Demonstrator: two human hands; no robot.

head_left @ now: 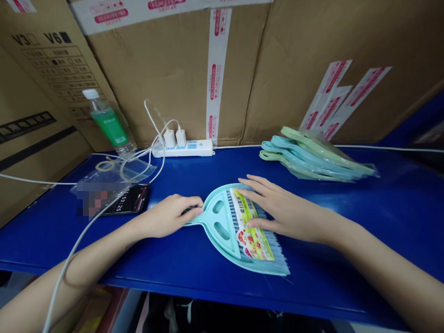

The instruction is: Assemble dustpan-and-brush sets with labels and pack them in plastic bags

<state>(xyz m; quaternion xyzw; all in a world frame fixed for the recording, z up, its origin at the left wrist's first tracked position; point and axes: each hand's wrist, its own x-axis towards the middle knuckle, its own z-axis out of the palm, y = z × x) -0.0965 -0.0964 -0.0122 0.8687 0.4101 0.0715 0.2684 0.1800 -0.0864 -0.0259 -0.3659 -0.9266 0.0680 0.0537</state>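
Observation:
A light teal dustpan (243, 265) lies on the blue table with a matching hand brush (224, 231) nested in it, handles together and pointing left. My left hand (169, 215) is closed around the handles. Across the bristles sits a printed label card (258, 243) in yellow and white. My right hand (277, 208) rests over the upper part of the card and bristles, fingers stretched out and apart, some fingertips on the card. Under it, part of the bristles is hidden.
Several bagged green and blue brush-and-dustpan sets (312, 155) are piled at the back right. A power strip (201, 148) with white cables stands against cardboard boxes (173, 69). At the left are a bottle (111, 125), a clear plastic bag (138, 173) and a phone (128, 201). One cable crosses my left forearm.

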